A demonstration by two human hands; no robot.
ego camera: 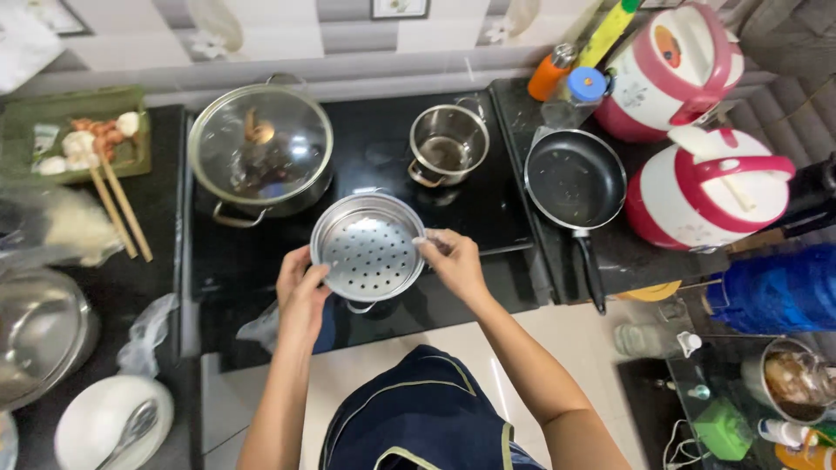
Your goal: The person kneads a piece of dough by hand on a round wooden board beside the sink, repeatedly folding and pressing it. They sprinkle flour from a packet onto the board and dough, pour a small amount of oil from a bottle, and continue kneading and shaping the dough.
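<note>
**Steamer insert in both hands over the cooktop**

I have the perforated steel steamer insert (368, 248) held between my two hands, just above the front of the black cooktop (496, 209). My left hand (300, 292) is closed on its near-left rim, fingers curled under the edge; my right hand (453, 261) pinches the right rim between thumb and fingertips. The insert is empty, its holes showing clean metal, and a small pot handle peeks out directly beneath it, so I judge it is being held over or just resting on a pot I cannot properly see.

Little looks finished so far. The big pot with the glass lid (261, 152) sits behind on the left with something dark inside, lid on. The small steel saucepan (448, 144) behind on the right holds a little liquid. The black frying pan (575, 178) is bare, off to the right of the cooktop.

The counter is dark and crowded. On the left a green tray (74, 130) carries pale and orange bits of food with chopsticks (117, 209) leaning off it; a steel bowl (39, 335) and a white bowl with a spoon (113, 422) sit nearer me. Two pink-and-white rice cookers (697, 130) stand on the right, against a tiled wall.
</note>
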